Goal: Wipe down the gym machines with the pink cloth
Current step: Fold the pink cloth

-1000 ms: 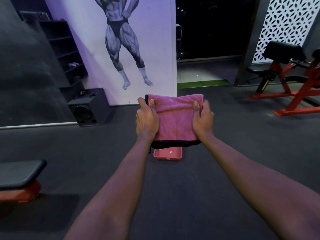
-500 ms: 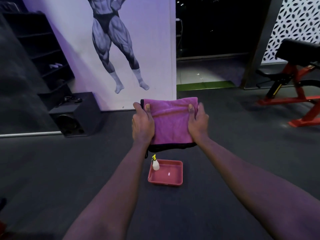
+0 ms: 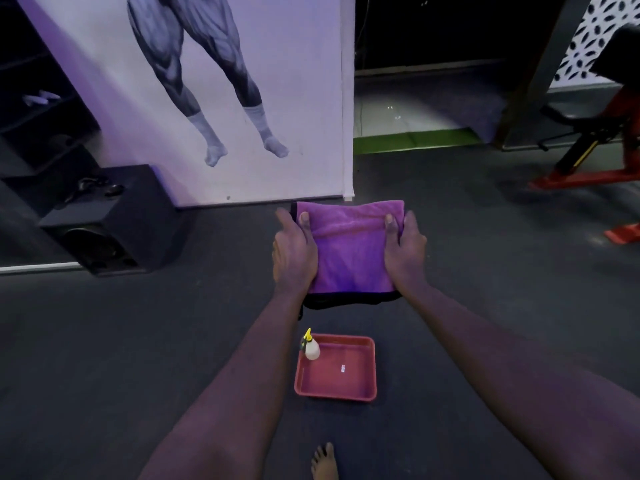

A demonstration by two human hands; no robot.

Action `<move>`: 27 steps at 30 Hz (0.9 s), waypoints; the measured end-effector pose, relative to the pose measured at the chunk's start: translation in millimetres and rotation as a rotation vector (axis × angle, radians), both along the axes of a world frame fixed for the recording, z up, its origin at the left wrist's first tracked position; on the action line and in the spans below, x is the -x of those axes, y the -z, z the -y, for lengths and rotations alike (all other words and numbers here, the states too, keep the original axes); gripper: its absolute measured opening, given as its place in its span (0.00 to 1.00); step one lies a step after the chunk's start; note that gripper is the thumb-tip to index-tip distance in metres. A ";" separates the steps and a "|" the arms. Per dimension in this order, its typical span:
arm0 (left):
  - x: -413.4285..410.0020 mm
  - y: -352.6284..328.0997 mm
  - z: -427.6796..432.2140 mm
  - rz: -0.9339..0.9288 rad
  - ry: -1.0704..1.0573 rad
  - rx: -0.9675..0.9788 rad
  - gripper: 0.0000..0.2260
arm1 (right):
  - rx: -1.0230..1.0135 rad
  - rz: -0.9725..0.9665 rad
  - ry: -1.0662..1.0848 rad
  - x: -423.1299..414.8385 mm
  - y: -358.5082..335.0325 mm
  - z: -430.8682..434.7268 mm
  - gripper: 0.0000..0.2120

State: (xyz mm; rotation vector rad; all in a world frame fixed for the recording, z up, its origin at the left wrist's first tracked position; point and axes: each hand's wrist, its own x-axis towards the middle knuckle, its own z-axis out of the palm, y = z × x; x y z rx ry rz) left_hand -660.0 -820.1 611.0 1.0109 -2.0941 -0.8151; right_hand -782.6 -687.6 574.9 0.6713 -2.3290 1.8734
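The folded pink cloth point(image 3: 349, 247) with a dark lower edge hangs in front of me at arm's length. My left hand point(image 3: 293, 252) grips its left side, thumb on top. My right hand point(image 3: 406, 249) grips its right side the same way. Below the cloth, on the dark floor, lies a red tray point(image 3: 360, 393). A small white spray bottle with a yellow nozzle point(image 3: 310, 346) stands in the tray's far left corner. A red gym machine point(image 3: 595, 157) with a black pad stands at the right edge, well away from both hands.
A black speaker box point(image 3: 110, 220) sits on the floor at the left, below dark shelves. A white wall poster point(image 3: 242, 98) of muscular legs rises straight ahead. A dark doorway with a green strip point(image 3: 412, 140) opens beyond. My bare foot point(image 3: 323, 462) shows at the bottom.
The view has tilted down and moved closer, so the red tray and spray bottle have come fully into sight. Both hands keep the same grip on the cloth. The left bench has left the view.
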 end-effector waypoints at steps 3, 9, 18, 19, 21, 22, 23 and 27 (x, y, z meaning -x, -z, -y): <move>44.4 26.0 43.4 0.073 0.026 -0.040 0.17 | -0.060 0.053 0.048 36.4 26.8 39.5 0.15; 99.4 103.5 82.7 0.190 0.027 -0.131 0.19 | -0.165 0.198 0.083 83.9 106.9 73.7 0.16; 136.9 290.6 86.8 0.442 -0.034 -0.326 0.27 | -0.433 0.441 -0.015 120.3 288.6 77.7 0.17; 135.5 316.3 85.1 0.471 -0.043 -0.354 0.28 | -0.459 0.460 -0.016 119.9 311.9 76.2 0.17; 133.7 371.4 81.9 0.510 -0.068 -0.386 0.29 | -0.503 0.477 -0.026 118.3 359.4 74.6 0.16; 130.8 402.0 80.5 0.528 -0.074 -0.400 0.29 | -0.521 0.487 -0.025 115.2 385.6 72.7 0.15; 129.9 430.6 79.7 0.537 -0.076 -0.410 0.27 | -0.535 0.495 -0.021 114.1 410.7 70.9 0.13; 122.9 557.0 72.8 0.599 -0.048 -0.462 0.23 | -0.598 0.613 -0.026 104.2 533.5 63.2 0.09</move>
